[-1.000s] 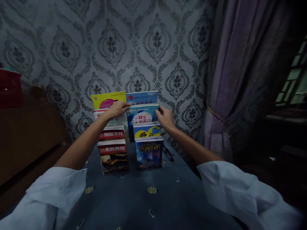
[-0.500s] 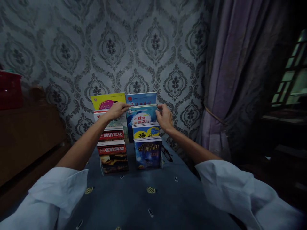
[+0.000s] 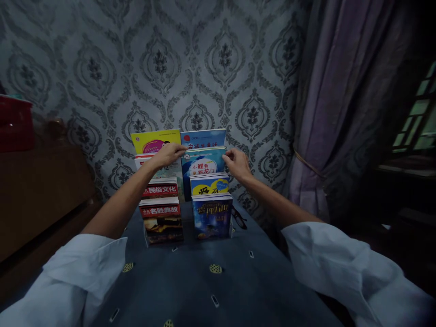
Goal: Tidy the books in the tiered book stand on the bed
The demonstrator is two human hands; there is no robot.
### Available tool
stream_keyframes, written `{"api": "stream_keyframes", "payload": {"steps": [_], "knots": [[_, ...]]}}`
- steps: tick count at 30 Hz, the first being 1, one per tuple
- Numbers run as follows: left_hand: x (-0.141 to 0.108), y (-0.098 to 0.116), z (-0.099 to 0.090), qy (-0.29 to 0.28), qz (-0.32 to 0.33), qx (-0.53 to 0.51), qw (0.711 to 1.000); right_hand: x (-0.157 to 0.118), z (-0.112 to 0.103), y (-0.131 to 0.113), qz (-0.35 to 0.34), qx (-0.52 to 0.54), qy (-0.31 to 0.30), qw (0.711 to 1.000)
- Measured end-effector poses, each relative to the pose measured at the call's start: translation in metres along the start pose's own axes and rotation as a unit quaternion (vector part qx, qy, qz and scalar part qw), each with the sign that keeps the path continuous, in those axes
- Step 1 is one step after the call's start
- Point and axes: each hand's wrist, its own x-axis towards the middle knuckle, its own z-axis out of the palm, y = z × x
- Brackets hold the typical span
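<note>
A teal picture book (image 3: 205,160) stands upright in the right-hand row, in front of a taller blue book (image 3: 204,136). My left hand (image 3: 170,154) is closed at its top left corner, fingertips over the edge. At the top right edge, my right hand (image 3: 238,164) pinches with thumb and fingers. Lower in that row stand a yellow-and-blue book (image 3: 204,185) and a dark blue book (image 3: 213,220). The left row holds a yellow book (image 3: 145,140), a pale book partly behind my left forearm, and red-topped books (image 3: 161,220).
The rows stand on a dark blue cloth (image 3: 238,286) with small printed shapes. Black-framed glasses (image 3: 241,220) lie right of the books. Patterned wallpaper rises behind, a purple curtain (image 3: 335,113) hangs right, and a red container (image 3: 15,122) sits on brown furniture (image 3: 41,195) at left.
Both hands stay at the teal book's upper corners, with the right fingers shifted slightly. The whole view has moved a little; the books keep their places.
</note>
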Motion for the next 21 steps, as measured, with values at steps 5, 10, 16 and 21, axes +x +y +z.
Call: {"api": "stream_keyframes", "payload": {"steps": [5, 10, 16, 21], "knots": [[0.001, -0.001, 0.001, 0.004, -0.004, -0.017, 1.000, 0.000, 0.000, 0.001, 0.004, -0.012, 0.000, 1.000], [0.001, -0.002, 0.000, 0.009, -0.001, -0.023, 1.000, -0.001, 0.000, 0.002, 0.003, 0.001, 0.005, 1.000], [0.002, -0.004, 0.002, 0.008, 0.004, -0.027, 1.000, 0.000, 0.000, 0.004, -0.005, 0.026, 0.009, 1.000], [-0.003, -0.009, -0.011, 0.093, 0.026, -0.095, 0.991, -0.011, -0.001, 0.013, -0.011, 0.106, 0.008, 0.994]]}}
